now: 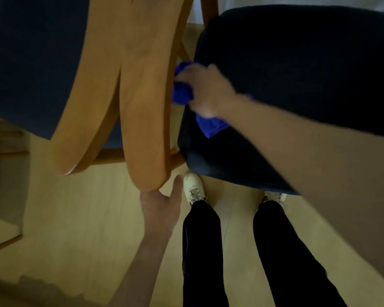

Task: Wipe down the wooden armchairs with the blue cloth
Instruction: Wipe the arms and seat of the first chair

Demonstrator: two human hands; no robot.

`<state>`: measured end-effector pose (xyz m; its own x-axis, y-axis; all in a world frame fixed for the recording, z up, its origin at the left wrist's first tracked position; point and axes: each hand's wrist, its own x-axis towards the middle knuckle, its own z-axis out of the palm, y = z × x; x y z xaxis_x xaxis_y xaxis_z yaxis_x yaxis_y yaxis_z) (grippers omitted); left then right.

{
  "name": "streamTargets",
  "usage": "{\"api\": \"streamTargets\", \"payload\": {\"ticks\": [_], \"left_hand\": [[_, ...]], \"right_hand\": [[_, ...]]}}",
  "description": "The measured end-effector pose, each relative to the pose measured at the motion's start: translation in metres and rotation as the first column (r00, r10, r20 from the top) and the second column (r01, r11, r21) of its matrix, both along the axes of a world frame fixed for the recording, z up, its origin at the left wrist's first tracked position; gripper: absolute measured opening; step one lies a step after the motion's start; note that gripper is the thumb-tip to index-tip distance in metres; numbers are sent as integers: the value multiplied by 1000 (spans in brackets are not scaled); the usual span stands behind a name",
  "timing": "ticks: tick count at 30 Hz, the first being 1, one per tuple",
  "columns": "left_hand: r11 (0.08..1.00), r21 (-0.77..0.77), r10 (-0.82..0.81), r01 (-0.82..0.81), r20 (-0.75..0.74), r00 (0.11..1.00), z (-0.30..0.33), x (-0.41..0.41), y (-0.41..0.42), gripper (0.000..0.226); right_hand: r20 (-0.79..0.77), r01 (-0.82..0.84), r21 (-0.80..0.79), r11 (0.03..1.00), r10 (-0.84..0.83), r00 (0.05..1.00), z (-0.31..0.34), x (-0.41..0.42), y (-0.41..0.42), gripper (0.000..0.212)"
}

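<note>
Right hand gripping blue cloth against inner edge of wooden armrest; left hand at its front end (finger posture hidden); narrow gap to navy seat.

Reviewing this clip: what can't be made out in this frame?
Head view, the only one:
- Left hand: its fingers go behind the wooden armrest, so its grip is hidden.
- Blue cloth: mostly covered by the right hand and motion-blurred; where it touches the wood is unclear.
- Both chairs: backs and legs cut off by the top and left edges.
- Right shoe: mostly hidden under the dark seat cushion.
</note>
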<state>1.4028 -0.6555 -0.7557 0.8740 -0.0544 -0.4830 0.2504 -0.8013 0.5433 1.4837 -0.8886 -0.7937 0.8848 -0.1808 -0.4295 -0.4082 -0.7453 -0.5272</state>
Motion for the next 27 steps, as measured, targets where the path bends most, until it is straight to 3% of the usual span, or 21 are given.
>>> {"api": "streamTargets", "payload": {"ticks": [3, 6, 8, 10, 12, 14, 16, 18, 20, 24, 27], "left_hand": [[1000, -13, 25, -24, 52, 998, 1, 5, -1, 51], [1000, -16, 2, 0, 80, 997, -1, 5, 2, 70], [999, -43, -3, 7, 101, 995, -2, 4, 3, 74], [999, -44, 1, 4, 97, 995, -4, 3, 5, 75], [998, -55, 21, -16, 74, 997, -4, 0, 5, 64], [996, -80, 44, -41, 30, 999, -7, -9, 0, 31], [995, -76, 53, -58, -65, 996, -14, -24, -1, 20], [997, -73, -30, 15, -205, 978, -22, -43, -2, 32], [986, -111, -147, 123, -247, 958, -21, -53, -9, 37], [944, -163, -299, 288, -48, 953, -11, -36, -32, 41], [918, -193, -345, 347, 47, 937, -8, -10, -53, 43]], "right_hand": [[-51, -75, -83, 994, 71, 996, 1, -22, 69, 45], [37, 46, -124, 991, -41, 998, 0, -88, 107, 51], [4, 94, -129, 987, -94, 996, -3, -137, 119, 56], [-128, -56, -106, 993, 42, 991, -4, -185, 125, 52], [-289, -159, -57, 986, 136, 948, -8, -227, 120, 45], [-346, -81, -64, 995, 54, 937, -7, -256, 99, 50], [-252, -26, -22, 999, 20, 968, -2, -265, 76, 61], [-110, -4, 74, 997, 12, 994, 13, -249, 57, 68], [90, 60, 116, 991, -71, 993, 22, -220, 38, 68], [345, 279, -36, 960, -250, 905, 19, -132, -12, 70], [276, 481, -204, 853, -422, 864, 9, -78, -41, 76]]}}
